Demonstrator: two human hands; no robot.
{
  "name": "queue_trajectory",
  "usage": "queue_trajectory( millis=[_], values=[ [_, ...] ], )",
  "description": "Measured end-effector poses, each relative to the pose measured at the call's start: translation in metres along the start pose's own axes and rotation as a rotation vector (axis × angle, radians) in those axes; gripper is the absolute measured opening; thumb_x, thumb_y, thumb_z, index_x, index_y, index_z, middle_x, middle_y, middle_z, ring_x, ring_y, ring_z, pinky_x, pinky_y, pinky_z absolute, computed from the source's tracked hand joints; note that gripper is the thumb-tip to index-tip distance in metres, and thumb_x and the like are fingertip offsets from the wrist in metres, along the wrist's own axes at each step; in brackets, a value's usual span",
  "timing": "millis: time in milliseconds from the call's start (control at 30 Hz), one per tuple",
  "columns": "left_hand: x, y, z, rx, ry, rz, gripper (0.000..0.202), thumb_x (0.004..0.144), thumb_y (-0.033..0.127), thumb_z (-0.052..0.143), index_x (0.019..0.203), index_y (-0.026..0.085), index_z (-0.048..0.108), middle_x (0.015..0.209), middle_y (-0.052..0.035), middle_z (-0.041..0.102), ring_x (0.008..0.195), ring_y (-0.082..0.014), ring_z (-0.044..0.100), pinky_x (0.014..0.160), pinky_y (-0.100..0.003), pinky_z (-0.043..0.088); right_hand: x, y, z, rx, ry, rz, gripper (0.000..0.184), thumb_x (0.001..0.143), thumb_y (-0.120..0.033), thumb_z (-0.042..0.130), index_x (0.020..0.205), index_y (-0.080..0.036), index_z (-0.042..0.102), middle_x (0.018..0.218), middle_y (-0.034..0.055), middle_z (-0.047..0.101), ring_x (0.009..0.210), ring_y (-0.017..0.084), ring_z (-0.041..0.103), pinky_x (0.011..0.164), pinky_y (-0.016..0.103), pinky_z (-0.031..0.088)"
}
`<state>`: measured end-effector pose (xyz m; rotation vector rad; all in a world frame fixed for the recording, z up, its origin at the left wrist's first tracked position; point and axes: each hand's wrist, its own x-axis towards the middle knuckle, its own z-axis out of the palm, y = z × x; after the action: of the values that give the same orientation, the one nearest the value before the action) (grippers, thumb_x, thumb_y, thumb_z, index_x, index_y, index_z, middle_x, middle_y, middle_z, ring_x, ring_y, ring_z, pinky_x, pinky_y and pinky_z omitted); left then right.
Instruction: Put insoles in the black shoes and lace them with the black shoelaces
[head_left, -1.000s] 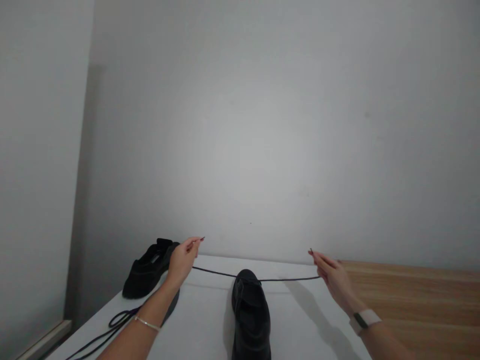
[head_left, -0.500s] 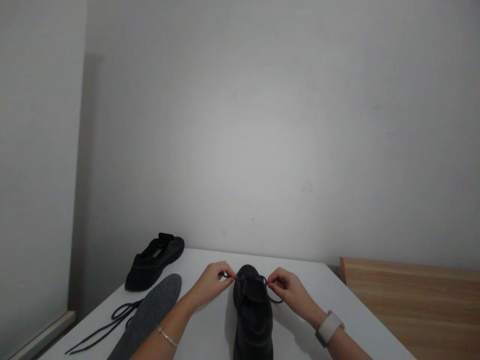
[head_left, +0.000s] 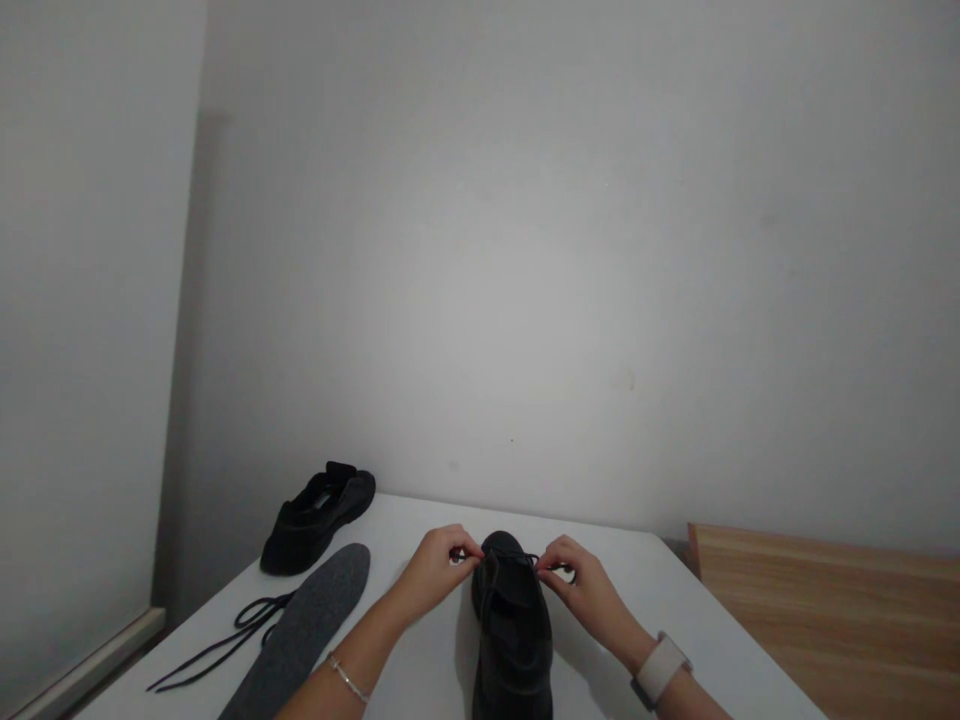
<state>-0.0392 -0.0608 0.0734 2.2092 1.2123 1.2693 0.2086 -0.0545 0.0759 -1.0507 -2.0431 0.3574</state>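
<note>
A black shoe [head_left: 513, 640] stands on the white table, its toe pointing away from me. My left hand [head_left: 442, 566] is at the shoe's left side near the toe, thumb and forefinger pinched on a dark shoelace. On the opposite side, my right hand [head_left: 574, 578] pinches the shoelace [head_left: 531, 557] too, a small loop of it showing by the fingers. The lace runs across the front of the shoe between both hands. Beside my left forearm lies a grey felt insole [head_left: 322, 600], partly covered by that arm.
Another black shoe [head_left: 311, 525], without laces visible in it, sits at the table's far left. A loose black shoelace [head_left: 217, 650] lies left of the insole. The white table [head_left: 600, 530] meets a pale wall behind; a wooden panel [head_left: 817, 610] stands at the right.
Both hands keep their pinch on the lace and have come slightly closer to the shoe. The lace end that hung below my right hand now shows less. The view has shifted slightly.
</note>
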Motion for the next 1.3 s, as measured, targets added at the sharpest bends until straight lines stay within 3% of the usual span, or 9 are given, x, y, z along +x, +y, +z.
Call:
queue_trajectory(
  millis=[100,200,433,633,867,933,1033,1167,1300],
  values=[
    [-0.003,0.007,0.0,0.088,0.068,0.057,0.009,0.075,0.018,0.062,0.074,0.019,0.071,0.078,-0.0051,0.065,0.082,-0.0184,0.056,0.076,-0.029,0.041,-0.002,-0.005,-0.002,-0.167,0.057,-0.034,0.008,0.077,-0.024,0.062,0.074,-0.023,0.07,0.088,0.0048,0.059,0.089,0.02,0.052,0.082,0.034,0.039],
    [-0.006,0.012,0.001,0.137,0.118,0.057,0.009,0.074,0.018,0.063,0.072,0.02,0.071,0.082,-0.0058,0.064,0.087,-0.0205,0.054,0.08,-0.032,0.04,-0.003,-0.009,0.0,-0.198,0.052,-0.021,0.011,0.077,-0.019,0.06,0.076,-0.022,0.071,0.087,0.0051,0.056,0.087,0.02,0.052,0.079,0.031,0.04],
    [-0.003,0.008,0.01,0.091,0.104,-0.124,0.013,0.073,0.018,0.059,0.073,0.019,0.072,0.074,-0.0035,0.066,0.078,-0.0191,0.056,0.073,-0.03,0.04,-0.004,-0.017,0.002,-0.119,0.006,0.012,0.019,0.077,-0.012,0.052,0.076,-0.018,0.069,0.079,0.004,0.059,0.072,0.015,0.056,0.067,0.025,0.043],
    [-0.003,0.015,0.011,0.126,0.08,-0.129,0.012,0.072,0.015,0.059,0.072,0.018,0.071,0.074,-0.0036,0.067,0.079,-0.019,0.057,0.073,-0.028,0.041,-0.008,-0.025,0.002,-0.152,-0.024,0.027,0.022,0.079,-0.016,0.048,0.08,-0.018,0.07,0.08,0.0059,0.065,0.076,0.018,0.06,0.071,0.027,0.044],
    [-0.003,0.035,0.01,0.291,0.033,-0.115,0.026,0.08,0.013,0.047,0.095,0.022,0.067,0.086,-0.0053,0.067,0.081,-0.0179,0.06,0.075,-0.027,0.041,-0.01,-0.053,-0.007,-0.106,-0.108,0.101,0.039,0.091,-0.035,0.035,0.122,-0.016,0.05,0.086,0.0084,0.07,0.08,0.02,0.064,0.071,0.029,0.044],
    [-0.001,0.046,0.008,0.346,-0.005,-0.101,0.027,0.085,0.023,0.045,0.103,0.023,0.065,0.085,-0.0055,0.068,0.08,-0.0194,0.061,0.073,-0.028,0.041,-0.008,-0.062,-0.011,-0.168,-0.158,0.09,0.038,0.091,-0.037,0.036,0.12,-0.017,0.05,0.087,0.0084,0.07,0.081,0.02,0.064,0.07,0.028,0.043],
    [0.005,0.063,0.005,0.437,-0.108,-0.083,0.027,0.084,0.035,0.047,0.097,0.022,0.067,0.083,-0.0067,0.07,0.078,-0.0222,0.062,0.071,-0.03,0.042,-0.001,-0.07,-0.01,-0.378,-0.225,0.058,0.025,0.087,-0.026,0.042,0.104,-0.016,0.058,0.091,0.0103,0.069,0.086,0.021,0.064,0.072,0.028,0.042],
    [0.019,0.078,0.009,0.638,-0.216,-0.134,0.017,0.073,0.02,0.055,0.079,0.016,0.07,0.083,-0.0134,0.07,0.081,-0.0279,0.063,0.071,-0.034,0.044,0.011,-0.078,0.001,-0.655,-0.279,0.112,0.025,0.079,-0.01,0.044,0.096,-0.014,0.062,0.093,0.0141,0.069,0.088,0.023,0.065,0.072,0.029,0.043],
    [0.029,0.079,0.019,0.7,-0.268,-0.177,0.018,0.062,0.01,0.061,0.077,0.014,0.07,0.085,-0.0179,0.068,0.086,-0.0323,0.063,0.074,-0.038,0.046,0.019,-0.086,0.009,-0.783,-0.279,0.105,0.027,0.082,-0.008,0.041,0.093,-0.014,0.065,0.088,0.0158,0.07,0.082,0.025,0.067,0.067,0.03,0.046]
  ],
)
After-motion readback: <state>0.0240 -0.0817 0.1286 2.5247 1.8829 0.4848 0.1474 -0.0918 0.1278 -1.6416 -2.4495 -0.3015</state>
